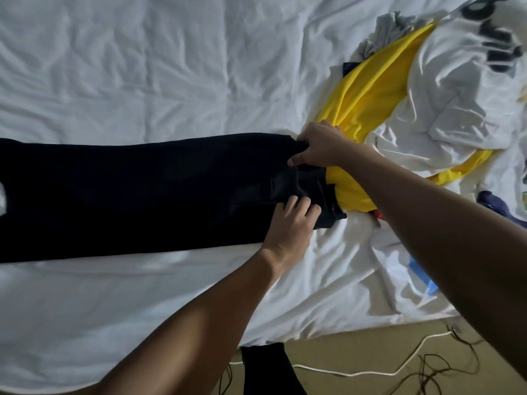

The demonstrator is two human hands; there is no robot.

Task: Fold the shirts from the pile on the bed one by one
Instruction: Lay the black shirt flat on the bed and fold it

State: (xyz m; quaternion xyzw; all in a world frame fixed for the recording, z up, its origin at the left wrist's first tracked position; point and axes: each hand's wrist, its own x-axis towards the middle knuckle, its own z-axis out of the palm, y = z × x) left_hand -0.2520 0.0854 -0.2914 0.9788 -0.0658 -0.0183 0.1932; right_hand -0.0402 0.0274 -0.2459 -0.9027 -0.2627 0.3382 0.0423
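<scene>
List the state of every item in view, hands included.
Dark shirt: lying flat, folded into a long strip.
Right hand: grips the dark shirt's far end corner.
Left hand: fingers curled on its near end corner.
Yellow shirt: unfolded, crumpled in the pile.
White printed shirt: unfolded, crumpled on the pile.
Grey garment: bunched at the pile's far edge.
Bed: sheet wrinkled.

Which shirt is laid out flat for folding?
The black shirt, stretched across the bed; the yellow shirt and white shirt lie crumpled beside it.
</scene>
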